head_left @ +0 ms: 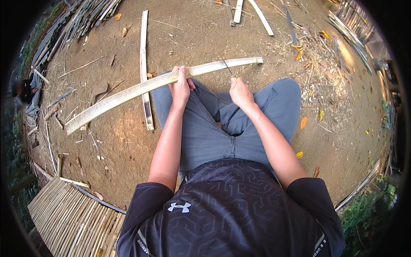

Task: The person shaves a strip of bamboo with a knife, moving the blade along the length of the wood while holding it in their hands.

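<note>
Bamboo slats form a woven panel (72, 218) at lower left on the dirt ground (128, 141). A long, pale split bamboo strip (128, 92) arcs across the seated person's knees. The left hand (180, 85) is wrapped closed around its middle. Just right, the right hand (239, 92) is fisted on a knife (228, 68), its thin blade touching the strip. More bamboo strips (144, 64) lie behind.

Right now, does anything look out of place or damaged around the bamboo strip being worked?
Nothing stands out. The left hand grips the long bamboo strip across the lap, and the right hand holds a thin blade against it. Cut strips and shavings litter the dirt ground.
</note>
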Tool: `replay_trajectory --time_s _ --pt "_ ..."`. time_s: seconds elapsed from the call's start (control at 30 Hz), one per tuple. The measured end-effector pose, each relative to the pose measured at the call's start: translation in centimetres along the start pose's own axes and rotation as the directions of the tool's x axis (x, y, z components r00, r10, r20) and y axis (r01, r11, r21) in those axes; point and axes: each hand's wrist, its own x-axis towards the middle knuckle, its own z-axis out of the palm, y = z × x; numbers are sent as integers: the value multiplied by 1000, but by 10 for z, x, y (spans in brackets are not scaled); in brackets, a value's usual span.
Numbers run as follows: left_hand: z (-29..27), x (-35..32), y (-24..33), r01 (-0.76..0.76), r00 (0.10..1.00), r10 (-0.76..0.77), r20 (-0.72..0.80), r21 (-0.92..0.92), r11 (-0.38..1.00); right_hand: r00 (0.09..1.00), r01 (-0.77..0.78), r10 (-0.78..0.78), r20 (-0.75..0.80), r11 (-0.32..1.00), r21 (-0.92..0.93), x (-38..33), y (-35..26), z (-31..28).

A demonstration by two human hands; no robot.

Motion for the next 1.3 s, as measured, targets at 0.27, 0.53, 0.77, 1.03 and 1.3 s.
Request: replay_trajectory --time_s 0.27,0.53,0.77,1.03,1.3 --pt "-3 -1 -2 2 999 1 39 -60 998 999 21 -21 39 1000 9 8 3 5" --pt "-1 2 -8 8 999 -3 47 -120 993 999 9 -5 -43 997 79 20 9 4" --pt "-3 2 -13 -34 999 39 31 -138 990 995 71 -67 70 996 -56 4 -9 -3" --pt "0 0 -8 -33 999 34 19 -50 998 997 2 2 83 999 -45 15 5 -7" --pt "1 -1 -8 -40 999 39 -15 -25 999 987 130 -129 92 992 -5 2 -2 -6"
